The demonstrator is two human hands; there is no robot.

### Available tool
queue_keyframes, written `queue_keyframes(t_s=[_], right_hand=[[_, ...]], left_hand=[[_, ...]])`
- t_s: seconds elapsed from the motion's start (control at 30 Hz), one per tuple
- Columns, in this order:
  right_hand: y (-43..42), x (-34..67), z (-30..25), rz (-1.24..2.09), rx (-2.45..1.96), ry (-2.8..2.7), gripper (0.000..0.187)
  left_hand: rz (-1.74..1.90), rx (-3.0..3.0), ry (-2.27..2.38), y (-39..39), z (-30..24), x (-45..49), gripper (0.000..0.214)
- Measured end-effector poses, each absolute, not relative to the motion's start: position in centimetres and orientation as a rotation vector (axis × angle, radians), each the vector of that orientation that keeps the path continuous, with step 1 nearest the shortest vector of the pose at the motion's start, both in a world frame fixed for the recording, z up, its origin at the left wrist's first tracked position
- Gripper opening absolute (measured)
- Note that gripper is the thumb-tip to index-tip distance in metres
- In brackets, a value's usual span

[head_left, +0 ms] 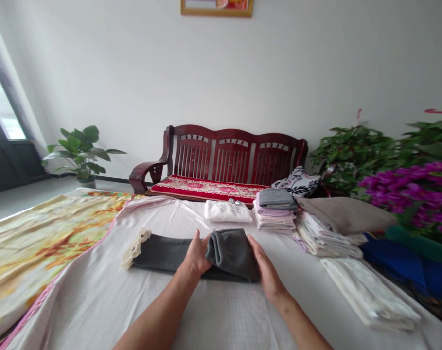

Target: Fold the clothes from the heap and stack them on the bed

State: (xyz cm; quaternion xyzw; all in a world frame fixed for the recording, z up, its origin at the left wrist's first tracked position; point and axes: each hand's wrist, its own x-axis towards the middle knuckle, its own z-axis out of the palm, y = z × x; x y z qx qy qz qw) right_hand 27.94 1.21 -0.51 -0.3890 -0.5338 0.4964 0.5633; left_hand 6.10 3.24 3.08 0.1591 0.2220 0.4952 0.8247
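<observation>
Left hand (198,254) at fold of grey cloth (235,257), right hand (267,268) against its right end; can't tell if either grips. Stack (275,214) near sheet (221,316) far edge.

Wall pic (216,10) cut @ top; L fingers (205,243) partly hid. by gry cloth (235,257).
</observation>
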Motion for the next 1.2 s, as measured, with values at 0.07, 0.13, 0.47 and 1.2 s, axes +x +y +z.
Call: queue_keyframes(t_s=[0.07,0.13,0.47,1.2], right_hand=[[0.8,27.8,-0.8,1.120,-0.983,-1.277,0.062],[0.4,27.2,-0.5,1.084,-1.016,-1.294,0.065],[-0.7,26.2,0.9,0.733,-1.082,-1.954,0.057],[-0.6,24.9,-0.2,0.222,-1.240,-2.158,0.049]], left_hand=[[1.039,0.376,0.558,2.6,3.8,5.7,0.067],[1.042,0.439,0.715,1.9,4.4,5.9,0.062],[1.213,0.760,1.275,0.7,5.3,4.1,0.053],[1.096,0.837,1.218,0.3,4.0,3.6,0.064]])
